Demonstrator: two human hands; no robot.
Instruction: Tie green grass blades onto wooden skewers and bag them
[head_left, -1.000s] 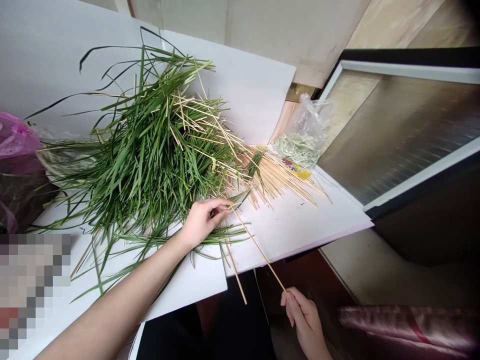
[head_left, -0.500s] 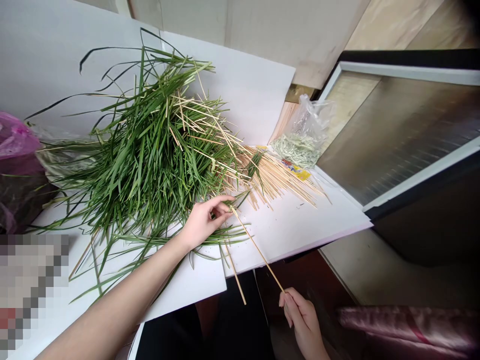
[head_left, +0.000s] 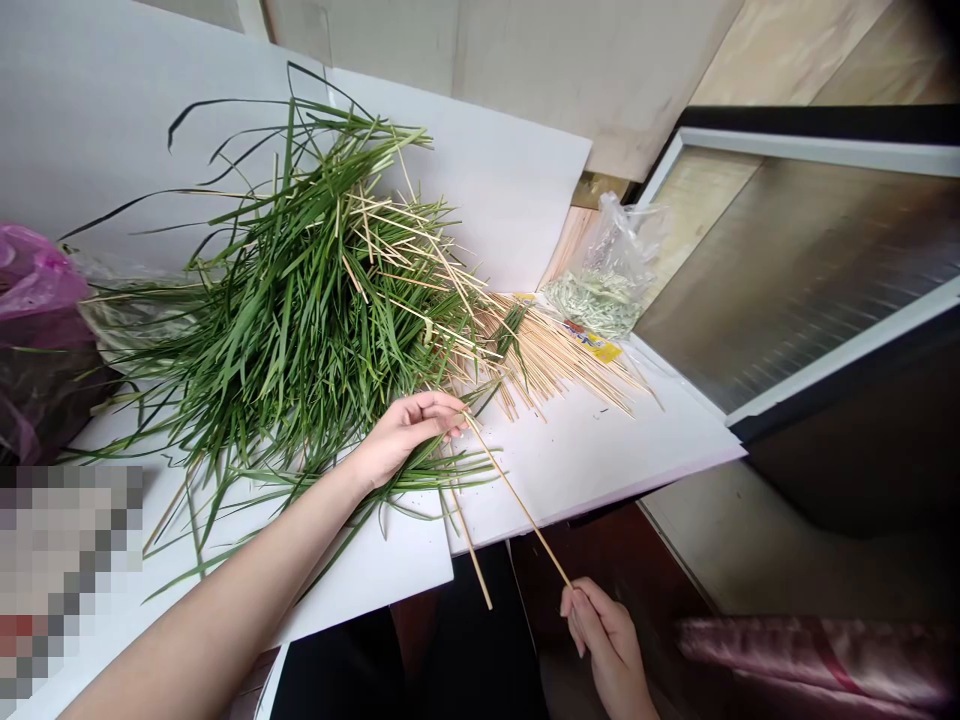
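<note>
My right hand [head_left: 604, 640] is closed around the lower end of a thin bamboo skewer [head_left: 517, 497], beyond the table's front edge. The skewer slants up and left to my left hand [head_left: 416, 430], whose fingers pinch its far tip. A pale green bit shows at that tip, partly hidden by the fingers. Behind and left of my left hand rises a big heap of garlic chives [head_left: 300, 310], with loose blades spreading beneath my wrist. Another skewer [head_left: 472, 550] lies under the held one, sticking out over the table edge.
Many bamboo skewers [head_left: 555, 355] lie fanned out right of the heap. Behind them sits a clear bag of pale green pieces [head_left: 600, 295]. A pink plastic bag [head_left: 34, 285] stands at the left. A framed ribbed-glass panel [head_left: 817, 270] borders the white table [head_left: 600, 460] on the right.
My left fingers have closed in and flattened over the skewer's tip, covering more of it. My right hand and the skewer have barely shifted.
</note>
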